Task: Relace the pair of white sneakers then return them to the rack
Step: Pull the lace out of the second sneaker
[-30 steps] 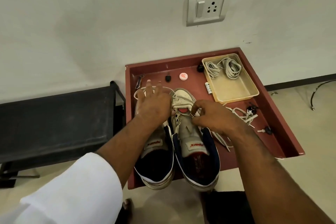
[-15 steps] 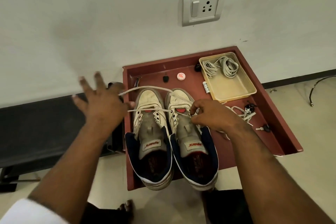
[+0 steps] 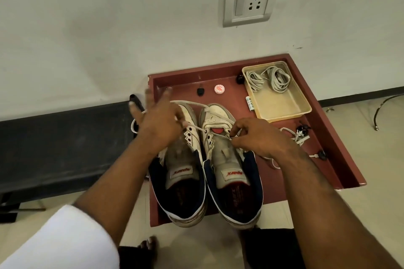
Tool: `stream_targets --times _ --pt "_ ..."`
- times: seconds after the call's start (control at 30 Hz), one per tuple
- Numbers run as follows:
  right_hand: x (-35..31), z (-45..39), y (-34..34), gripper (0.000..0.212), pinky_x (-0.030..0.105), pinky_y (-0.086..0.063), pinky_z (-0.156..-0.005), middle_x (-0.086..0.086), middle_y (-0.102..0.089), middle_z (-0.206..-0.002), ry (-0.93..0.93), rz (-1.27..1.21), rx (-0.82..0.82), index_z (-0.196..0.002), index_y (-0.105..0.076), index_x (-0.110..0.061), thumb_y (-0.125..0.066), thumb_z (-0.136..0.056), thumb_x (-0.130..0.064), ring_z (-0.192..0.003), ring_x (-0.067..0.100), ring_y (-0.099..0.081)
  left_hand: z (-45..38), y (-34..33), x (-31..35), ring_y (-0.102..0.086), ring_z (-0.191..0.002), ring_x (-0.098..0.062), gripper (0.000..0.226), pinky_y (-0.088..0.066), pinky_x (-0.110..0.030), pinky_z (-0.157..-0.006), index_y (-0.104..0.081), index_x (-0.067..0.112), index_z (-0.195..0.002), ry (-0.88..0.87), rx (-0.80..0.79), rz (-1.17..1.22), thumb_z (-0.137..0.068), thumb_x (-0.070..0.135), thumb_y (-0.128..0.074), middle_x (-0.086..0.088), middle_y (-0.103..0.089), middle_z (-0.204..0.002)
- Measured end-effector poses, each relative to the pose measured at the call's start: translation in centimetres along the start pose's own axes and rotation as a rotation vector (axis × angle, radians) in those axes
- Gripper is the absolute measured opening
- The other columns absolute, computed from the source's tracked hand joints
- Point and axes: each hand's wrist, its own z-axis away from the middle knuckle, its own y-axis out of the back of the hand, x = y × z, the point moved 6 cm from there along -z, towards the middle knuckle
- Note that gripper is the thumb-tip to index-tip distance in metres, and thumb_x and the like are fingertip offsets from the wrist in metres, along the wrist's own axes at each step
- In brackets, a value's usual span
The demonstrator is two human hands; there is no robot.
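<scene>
White high-top sneakers (image 3: 209, 159) sit mid-frame on the red-brown tray (image 3: 328, 137), barely laced: only one white lace (image 3: 196, 130) started. Right hand (image 3: 260, 137) pinches it; left hand (image 3: 161, 122) pulls, fingers spread. Racking remains.

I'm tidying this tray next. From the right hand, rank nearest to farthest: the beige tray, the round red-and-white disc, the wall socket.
From the right hand:
1. beige tray, just beyond it, to the right.
2. red-and-white disc, farther back, to the left.
3. wall socket, up the wall.
</scene>
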Motion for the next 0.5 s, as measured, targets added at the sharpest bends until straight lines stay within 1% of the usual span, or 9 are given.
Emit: stream_targets --times 0.1,0.17,0.2,0.23,0.27,0.3,0.33,0.4,0.5 --pt "0.3 0.0 0.1 0.014 0.025 -0.044 -0.063 -0.009 -0.064 -0.084 0.002 -0.029 -0.004 -0.091 -0.069 -0.026 -0.073 -0.078 -0.025 -0.076 0.009 -0.062 2.2 4.0 -6.3 0.006 -0.15 -0.036 0.008 0.0 -0.074 -0.11 -0.067 0.036 -0.085 0.256 0.245 0.064 -0.087 0.03 -0.071 0.002 -0.021 -0.162" --pt "0.2 -0.1 0.0 0.014 0.025 -0.046 -0.064 -0.008 -0.065 -0.085 0.005 -0.024 0.001 -0.092 -0.069 -0.025 -0.072 -0.078 -0.025 -0.077 0.01 -0.063 3.8 4.3 -8.5 0.005 -0.149 -0.039 0.004 -0.001 -0.076 -0.109 -0.068 0.033 -0.087 0.346 0.254 0.069 -0.086 0.031 -0.072 -0.002 -0.022 -0.161" --pt "0.1 -0.2 -0.1 0.014 0.025 -0.046 -0.065 -0.007 -0.066 -0.086 0.007 -0.017 0.006 -0.092 -0.068 -0.025 -0.072 -0.078 -0.025 -0.077 0.01 -0.063 3.9 3.6 -8.2 0.008 -0.149 -0.04 0.011 0.0 -0.076 -0.109 -0.069 0.032 -0.098 0.34 0.198 0.014 -0.087 0.035 -0.07 -0.003 -0.016 -0.163" --pt "0.1 -0.2 -0.2 0.014 0.025 -0.046 -0.064 -0.006 -0.066 -0.087 0.005 -0.014 0.012 -0.092 -0.068 -0.024 -0.072 -0.078 -0.024 -0.077 0.01 -0.063 3.7 2.7 -7.3 0.013 -0.148 -0.042 0.027 0.003 -0.076 -0.109 -0.064 0.034 -0.115 0.292 0.131 -0.042 -0.089 0.04 -0.067 -0.004 -0.007 -0.164" --pt "0.0 -0.1 -0.2 0.014 0.025 -0.045 -0.063 -0.006 -0.066 -0.088 0.002 -0.017 0.017 -0.092 -0.068 -0.024 -0.072 -0.078 -0.024 -0.077 0.01 -0.063 3.2 1.8 -5.8 0.019 -0.146 -0.042 0.044 0.007 -0.074 -0.109 -0.053 0.038 -0.13 0.217 0.084 -0.06 -0.089 0.047 -0.064 -0.004 0.004 -0.165" --pt "-0.1 -0.2 -0.2 0.014 0.024 -0.044 -0.062 -0.005 -0.066 -0.087 -0.002 -0.02 0.02 -0.091 -0.067 -0.024 -0.072 -0.078 -0.023 -0.077 0.01 -0.063 2.6 1.1 -4.0 0.023 -0.145 -0.042 0.055 0.009 -0.071 -0.107 -0.045 0.041 -0.137 0.135 0.049 -0.05 -0.087 0.054 -0.062 -0.003 0.011 -0.164" --pt "-0.1 -0.2 -0.2 0.014 0.024 -0.043 -0.061 -0.005 -0.066 -0.086 -0.002 -0.023 0.022 -0.091 -0.067 -0.024 -0.072 -0.077 -0.023 -0.076 0.01 -0.063 2.0 0.5 -1.9 0.025 -0.145 -0.041 0.056 0.01 -0.069 -0.108 -0.045 0.043 -0.137 0.052 0.024 -0.032 -0.086 0.058 -0.062 -0.002 0.013 -0.164" --pt "-0.1 -0.2 -0.2 0.014 0.024 -0.044 -0.062 -0.007 -0.065 -0.084 0.001 -0.029 0.026 -0.09 -0.067 -0.025 -0.072 -0.077 -0.023 -0.075 0.011 -0.062 1.0 -0.9 1.7 0.025 -0.145 -0.039 0.04 0.01 -0.069 -0.109 -0.057 0.045 -0.124 -0.066 -0.043 -0.052 -0.087 0.06 -0.059 0.001 0.011 -0.165" --pt "0.2 -0.1 0.0 0.014 0.029 -0.051 -0.069 -0.008 -0.065 -0.088 -0.02 -0.017 0.034 -0.089 -0.066 -0.03 -0.072 -0.076 -0.029 -0.078 0.011 -0.063 -0.2 -3.3 4.5 0.022 -0.146 -0.04 0.03 0.009 -0.071 -0.109 -0.067 0.036 -0.116 -0.133 -0.148 -0.141 -0.092 0.052 -0.057 -0.001 -0.002 -0.166"
